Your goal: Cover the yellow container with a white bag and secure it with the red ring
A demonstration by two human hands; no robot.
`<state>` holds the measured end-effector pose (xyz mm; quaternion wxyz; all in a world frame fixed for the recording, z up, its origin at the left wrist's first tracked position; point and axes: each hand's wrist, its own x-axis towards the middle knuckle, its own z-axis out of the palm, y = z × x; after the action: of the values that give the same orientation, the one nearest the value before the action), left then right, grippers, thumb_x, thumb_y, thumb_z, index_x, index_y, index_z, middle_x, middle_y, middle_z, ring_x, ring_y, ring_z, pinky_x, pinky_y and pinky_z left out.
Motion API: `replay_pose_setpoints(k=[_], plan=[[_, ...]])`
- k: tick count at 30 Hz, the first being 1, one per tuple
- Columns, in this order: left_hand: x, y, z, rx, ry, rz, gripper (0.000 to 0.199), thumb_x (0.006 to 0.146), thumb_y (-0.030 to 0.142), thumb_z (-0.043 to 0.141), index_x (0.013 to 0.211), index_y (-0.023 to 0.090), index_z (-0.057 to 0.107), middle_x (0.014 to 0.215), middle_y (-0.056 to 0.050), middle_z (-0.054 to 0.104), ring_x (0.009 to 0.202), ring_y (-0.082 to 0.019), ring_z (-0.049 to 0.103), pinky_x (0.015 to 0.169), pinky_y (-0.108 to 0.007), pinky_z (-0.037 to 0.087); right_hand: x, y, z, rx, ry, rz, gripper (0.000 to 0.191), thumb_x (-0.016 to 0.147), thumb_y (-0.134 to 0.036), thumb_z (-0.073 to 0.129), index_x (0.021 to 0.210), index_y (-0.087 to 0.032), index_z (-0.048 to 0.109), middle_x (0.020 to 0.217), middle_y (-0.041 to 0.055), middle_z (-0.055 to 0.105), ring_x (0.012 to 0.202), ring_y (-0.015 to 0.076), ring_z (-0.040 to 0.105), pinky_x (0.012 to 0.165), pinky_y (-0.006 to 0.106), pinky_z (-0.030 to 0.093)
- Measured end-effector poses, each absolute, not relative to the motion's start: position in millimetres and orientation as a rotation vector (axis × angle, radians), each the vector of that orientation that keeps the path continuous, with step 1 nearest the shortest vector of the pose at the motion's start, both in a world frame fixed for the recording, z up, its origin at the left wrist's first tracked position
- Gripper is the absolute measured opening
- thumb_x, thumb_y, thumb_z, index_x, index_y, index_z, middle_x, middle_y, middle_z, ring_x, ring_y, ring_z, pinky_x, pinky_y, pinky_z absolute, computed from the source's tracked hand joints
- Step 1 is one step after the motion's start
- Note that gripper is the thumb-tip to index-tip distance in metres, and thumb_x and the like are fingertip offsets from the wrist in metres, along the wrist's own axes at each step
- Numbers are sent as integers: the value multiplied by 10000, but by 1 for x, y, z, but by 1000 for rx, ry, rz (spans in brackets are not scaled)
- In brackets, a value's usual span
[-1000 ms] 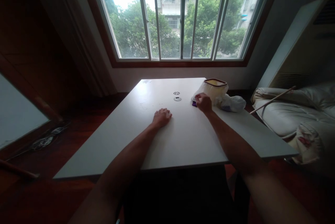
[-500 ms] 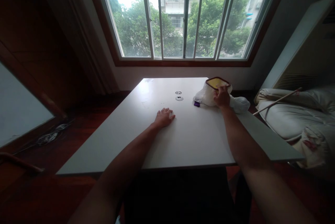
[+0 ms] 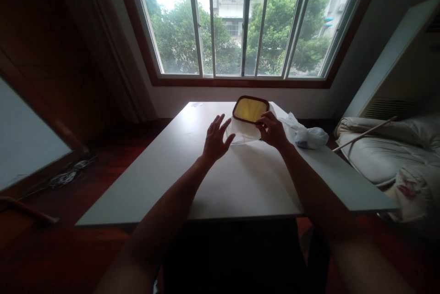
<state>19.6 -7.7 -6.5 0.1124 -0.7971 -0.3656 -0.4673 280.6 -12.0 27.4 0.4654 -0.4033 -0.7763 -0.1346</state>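
My right hand [image 3: 273, 131] grips the near right corner of a translucent plastic container [image 3: 244, 132]. A dark brown rim frames its yellow top [image 3: 250, 109]; whether that is a lid or the inside, I cannot tell. The container is tilted towards me over the white table [image 3: 240, 184]. Raised beside its left side is my left hand [image 3: 216, 138], fingers spread and holding nothing. A crumpled white plastic bag [image 3: 311, 137] with a purple patch lies to the right of my right hand.
Behind the table's far edge is a wall with a wide window [image 3: 244, 23]. To the right, a pale padded seat [image 3: 381, 147] carries a thin stick [image 3: 366, 133]. Cables [image 3: 65, 177] lie on the dark red floor at left.
My right hand has carried the container leftward, away from the plastic bag, to the table's middle. My left hand has lifted off the tabletop and spread its fingers beside the container.
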Motion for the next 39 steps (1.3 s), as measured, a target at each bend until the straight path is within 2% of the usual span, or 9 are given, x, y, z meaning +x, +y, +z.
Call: replay_pose_setpoints(k=[4, 7, 15, 21, 25, 29, 32, 35, 39], plan=[[16, -10, 1, -2350, -1031, -1363, 350, 987, 376, 515, 1294, 235, 603, 1534, -112, 465, 1486, -301, 335, 1200, -564, 274, 254, -27, 26, -849, -2018, -223, 88, 894, -232, 585, 952, -203, 644, 1072, 83, 615, 736, 160, 603, 654, 298, 512], [14, -9, 3, -2421, -959, -1462, 210, 985, 305, 515, 1068, 224, 690, 1353, -87, 630, 1377, -270, 479, 1157, -529, 359, 247, -32, 24, -812, -2021, -135, 76, 887, -267, 617, 934, -208, 626, 1060, 72, 613, 689, 138, 581, 621, 288, 499], [29, -20, 13, -2537, -891, -1994, 104, 884, 192, 624, 891, 225, 723, 1028, -59, 748, 1117, -235, 616, 1026, -447, 486, 247, -25, 18, -905, -1840, 128, 477, 874, -488, 659, 1254, -218, 561, 1285, 124, 605, 670, 132, 589, 632, 315, 524], [33, -25, 16, -2428, -1111, -2205, 115, 815, 175, 654, 782, 238, 744, 918, -43, 747, 1107, -254, 604, 1039, -461, 465, 236, -26, 11, -1118, -1821, 284, 813, 907, -583, 573, 1544, -142, 327, 871, 71, 710, 653, 184, 611, 644, 329, 516], [33, -30, 20, -2334, -1163, -2259, 132, 803, 165, 654, 750, 243, 747, 887, -34, 744, 1088, -254, 602, 1028, -455, 464, 231, -25, 8, -1171, -1872, 265, 832, 912, -602, 549, 1558, -133, 313, 936, 98, 734, 668, 205, 647, 710, 371, 540], [35, -36, 22, -2286, -1154, -2222, 140, 805, 149, 652, 754, 239, 746, 872, -29, 742, 1075, -245, 605, 1011, -438, 471, 226, -26, 3, -1126, -1879, 255, 920, 869, -639, 589, 1575, -142, 269, 1249, 178, 674, 917, 288, 698, 847, 438, 556], [35, -39, 23, -2265, -1140, -2160, 138, 812, 148, 650, 767, 238, 744, 866, -24, 736, 1069, -238, 610, 994, -425, 481, 221, -26, -2, -1100, -1872, 317, 1065, 795, -642, 683, 1597, -153, 181, 1429, 197, 552, 1205, 355, 613, 967, 483, 526], [34, -39, 22, -2273, -1116, -2127, 148, 816, 145, 641, 757, 240, 737, 863, -23, 736, 1074, -237, 615, 986, -424, 492, 217, -25, -5, -1083, -1857, 427, 1099, 734, -615, 758, 1586, -190, 211, 1409, 174, 567, 1240, 364, 590, 988, 511, 521], [33, -36, 21, -2328, -1084, -2183, 149, 811, 151, 640, 748, 240, 741, 870, -29, 746, 1110, -253, 615, 1020, -457, 486, 216, -21, -6, -893, -1847, 601, 933, 710, -557, 802, 1494, -258, 393, 1338, 112, 613, 1199, 307, 610, 999, 482, 536]])
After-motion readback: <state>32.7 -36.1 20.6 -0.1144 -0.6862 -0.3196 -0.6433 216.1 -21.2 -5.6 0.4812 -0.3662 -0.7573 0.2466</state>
